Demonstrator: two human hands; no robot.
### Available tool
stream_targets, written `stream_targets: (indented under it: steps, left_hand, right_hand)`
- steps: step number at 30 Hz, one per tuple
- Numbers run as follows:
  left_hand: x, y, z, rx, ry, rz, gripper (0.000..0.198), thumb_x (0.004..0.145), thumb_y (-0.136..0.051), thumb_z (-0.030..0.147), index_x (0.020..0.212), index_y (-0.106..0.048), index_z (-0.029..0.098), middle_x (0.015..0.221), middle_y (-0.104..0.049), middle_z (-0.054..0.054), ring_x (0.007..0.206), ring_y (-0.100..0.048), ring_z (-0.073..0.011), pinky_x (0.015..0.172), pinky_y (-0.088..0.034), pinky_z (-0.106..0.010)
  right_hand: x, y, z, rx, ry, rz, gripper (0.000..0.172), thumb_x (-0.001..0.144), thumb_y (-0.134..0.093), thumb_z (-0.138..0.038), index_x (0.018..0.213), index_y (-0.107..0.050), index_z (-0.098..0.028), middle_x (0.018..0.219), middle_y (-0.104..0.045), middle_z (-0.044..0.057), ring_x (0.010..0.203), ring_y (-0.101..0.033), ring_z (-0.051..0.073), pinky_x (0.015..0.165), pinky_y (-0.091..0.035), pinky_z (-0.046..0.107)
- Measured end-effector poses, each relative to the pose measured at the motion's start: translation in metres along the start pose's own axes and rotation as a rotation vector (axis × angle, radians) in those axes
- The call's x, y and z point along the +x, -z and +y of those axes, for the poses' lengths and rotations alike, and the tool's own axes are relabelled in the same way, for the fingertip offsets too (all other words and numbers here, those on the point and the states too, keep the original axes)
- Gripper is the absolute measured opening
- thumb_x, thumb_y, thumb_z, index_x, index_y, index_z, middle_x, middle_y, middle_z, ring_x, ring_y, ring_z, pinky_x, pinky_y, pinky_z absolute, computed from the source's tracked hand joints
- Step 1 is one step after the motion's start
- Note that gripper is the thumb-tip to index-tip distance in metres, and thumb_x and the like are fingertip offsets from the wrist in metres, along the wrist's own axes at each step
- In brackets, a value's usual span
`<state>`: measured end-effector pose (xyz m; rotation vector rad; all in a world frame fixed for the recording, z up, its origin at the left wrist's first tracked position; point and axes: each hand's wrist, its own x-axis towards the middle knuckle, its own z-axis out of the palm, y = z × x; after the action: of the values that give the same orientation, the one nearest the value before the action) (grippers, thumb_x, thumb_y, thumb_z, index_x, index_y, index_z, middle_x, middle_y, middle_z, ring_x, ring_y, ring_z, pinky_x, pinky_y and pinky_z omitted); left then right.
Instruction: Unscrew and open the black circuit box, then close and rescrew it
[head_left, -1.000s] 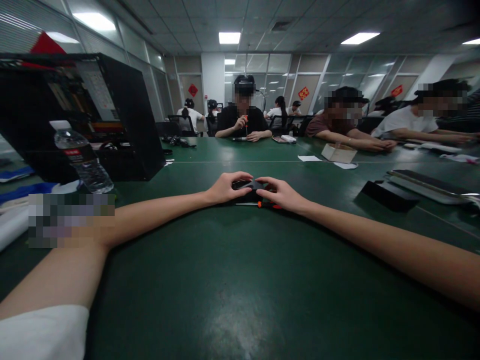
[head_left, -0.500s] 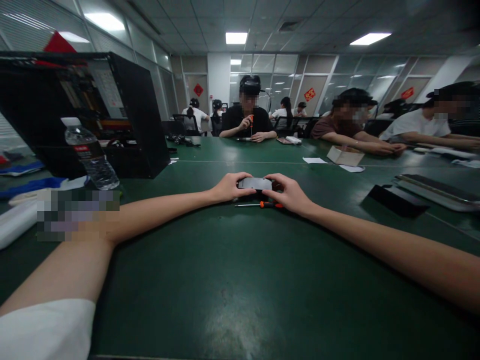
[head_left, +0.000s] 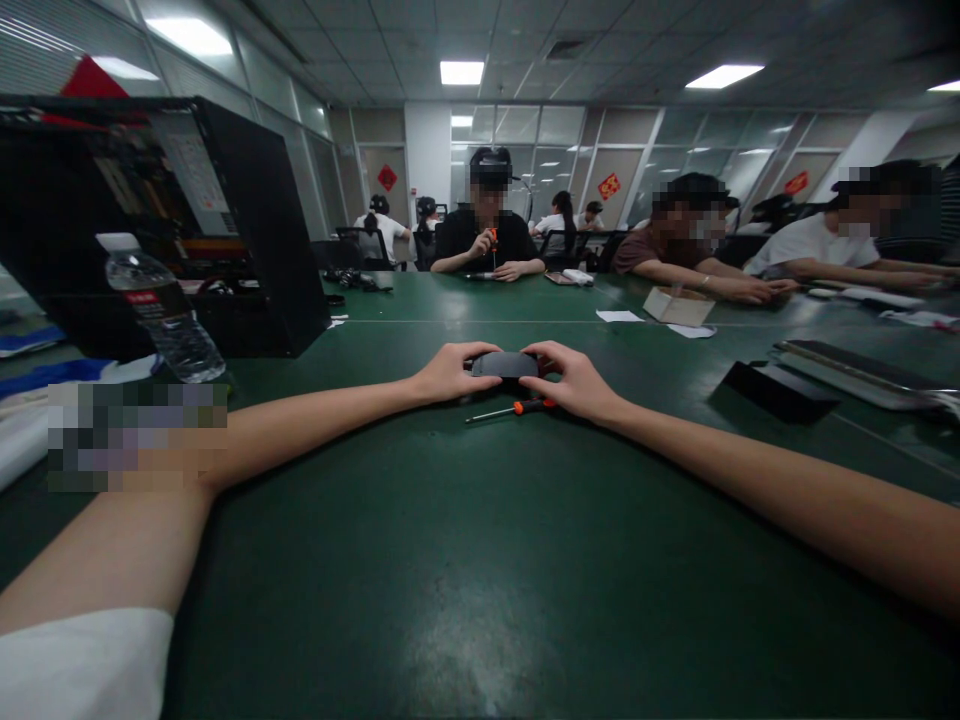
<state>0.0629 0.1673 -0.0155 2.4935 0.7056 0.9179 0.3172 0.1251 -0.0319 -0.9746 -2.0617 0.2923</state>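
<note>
Both hands meet over the green table (head_left: 450, 520), gripping a dark grey computer mouse (head_left: 508, 367) from its two ends. My left hand (head_left: 453, 372) has thumb and fingers closed on the left end. My right hand (head_left: 571, 378) closes on the right end, its fingers partly hidden behind the mouse. The underside of the mouse cannot be seen. Just in front of the mouse lies a screwdriver (head_left: 516, 408) with an orange and black handle. Its shaft points left, and the handle's end is partly under my right hand.
At left stand an open black computer case (head_left: 262, 230) and a water bottle (head_left: 161, 305). A black box-shaped object (head_left: 776, 395) and a flat dark device (head_left: 862, 375) lie right. Across the table, a person (head_left: 487, 235) holds a screwdriver; a small open box (head_left: 679, 306) sits further right.
The mouse has tilted in my hands, so its top looks darker and more curved. The screwdriver has turned slightly, its tip now nearer me. The whole view has shifted a little.
</note>
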Motion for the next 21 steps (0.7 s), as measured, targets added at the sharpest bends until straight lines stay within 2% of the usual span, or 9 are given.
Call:
stream_targets:
  steps: [10, 21]
  left_hand:
    - [-0.0003, -0.0007, -0.0007, 0.037, -0.043, 0.011, 0.054, 0.083, -0.074, 0.045, 0.127, -0.067, 0.014, 0.121, -0.073, -0.012, 0.108, -0.068, -0.0269, 0.089, -0.055, -0.036]
    - [0.0003, 0.0, -0.0006, 0.053, -0.097, -0.004, 0.053, 0.083, -0.074, 0.042, 0.126, -0.067, 0.012, 0.121, -0.072, -0.013, 0.108, -0.068, -0.0262, 0.095, -0.053, -0.038]
  right_hand:
    - [-0.0018, 0.0009, -0.0053, 0.012, -0.029, -0.001, 0.043, 0.084, -0.071, -0.046, 0.119, -0.065, -0.021, 0.117, -0.065, 0.01, 0.096, -0.064, 0.023, 0.082, -0.062, 0.042]
    - [-0.002, 0.0019, -0.0067, 0.016, -0.029, -0.012, 0.043, 0.085, -0.07, -0.045, 0.12, -0.065, -0.021, 0.118, -0.065, 0.01, 0.098, -0.064, 0.023, 0.083, -0.061, 0.042]
